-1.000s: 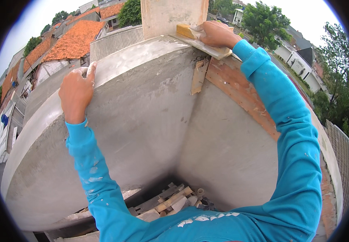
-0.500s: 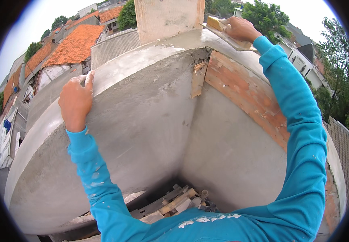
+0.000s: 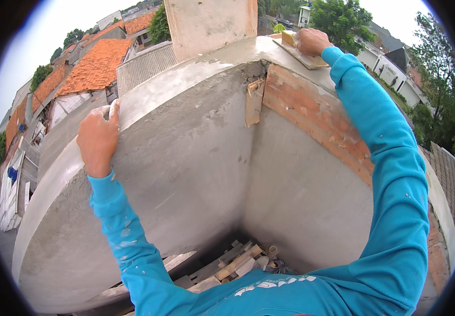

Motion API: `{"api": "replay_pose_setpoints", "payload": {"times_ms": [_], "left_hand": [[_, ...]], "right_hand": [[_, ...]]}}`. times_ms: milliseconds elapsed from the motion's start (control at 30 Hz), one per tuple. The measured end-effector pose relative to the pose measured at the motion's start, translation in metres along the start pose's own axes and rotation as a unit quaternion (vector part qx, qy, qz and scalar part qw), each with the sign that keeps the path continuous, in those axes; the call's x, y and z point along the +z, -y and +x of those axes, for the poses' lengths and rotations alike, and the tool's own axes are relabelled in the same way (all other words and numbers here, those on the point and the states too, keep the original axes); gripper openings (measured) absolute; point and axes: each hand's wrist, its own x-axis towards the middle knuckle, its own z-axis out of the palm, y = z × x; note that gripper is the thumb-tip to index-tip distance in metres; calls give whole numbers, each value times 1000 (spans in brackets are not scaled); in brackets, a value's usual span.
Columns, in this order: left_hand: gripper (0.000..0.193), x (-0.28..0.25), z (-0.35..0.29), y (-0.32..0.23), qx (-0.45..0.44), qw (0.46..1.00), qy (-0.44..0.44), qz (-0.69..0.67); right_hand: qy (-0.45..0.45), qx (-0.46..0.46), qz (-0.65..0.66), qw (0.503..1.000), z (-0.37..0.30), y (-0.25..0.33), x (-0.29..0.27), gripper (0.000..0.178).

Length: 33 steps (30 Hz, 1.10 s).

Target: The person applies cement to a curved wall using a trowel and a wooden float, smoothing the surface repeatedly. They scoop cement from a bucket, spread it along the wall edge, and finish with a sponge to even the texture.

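Float [image 3: 302,57] is farther from the pillar [image 3: 211,26] now, one o'clock, right hand [image 3: 312,42] clamped on it, so the right-hand ledge [image 3: 284,58] is probably the focus. Left hand [image 3: 100,134] sits at nine, can't tell if gripping.

Blue LS top [image 3: 343,292] w/ wht splotches [image 3: 128,244]

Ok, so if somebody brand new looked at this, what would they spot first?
Probably the bright blue sleeves, coming up from the bottom edge on both sides. Next, the right fingers holding a flat tool near the top, right of the middle, and the left fingers on the curved grey ledge. Orange roofs stand out at upper left.
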Motion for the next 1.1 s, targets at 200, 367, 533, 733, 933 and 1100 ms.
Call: {"api": "replay_pose_setpoints", "payload": {"times_ms": [200, 367, 533, 733, 933, 1100], "left_hand": [[45, 6, -1, 1, -6, 1000, -1, 2], [46, 0, 0, 5, 1, 1000, -3, 11], [49, 9, 0, 4, 13, 1000, -8, -22], [49, 2, 2, 0, 0, 1000, 14, -13], [49, 4, -4, 2, -12, 1000, 1, -19], [49, 0, -4, 3, -4, 1000, 1, -25]], "right_hand": [[-33, -55, 89, 994, -6, 43, -37, 40], [-18, -127, 81, 988, -6, 117, -46, 41], [3, -59, 34, 998, 20, 77, -16, 36], [-41, -17, 53, 998, 28, 36, -15, 36], [-34, -124, 89, 988, -1, 110, -30, 40], [-52, -59, 76, 994, 6, 54, 3, 38]]}}
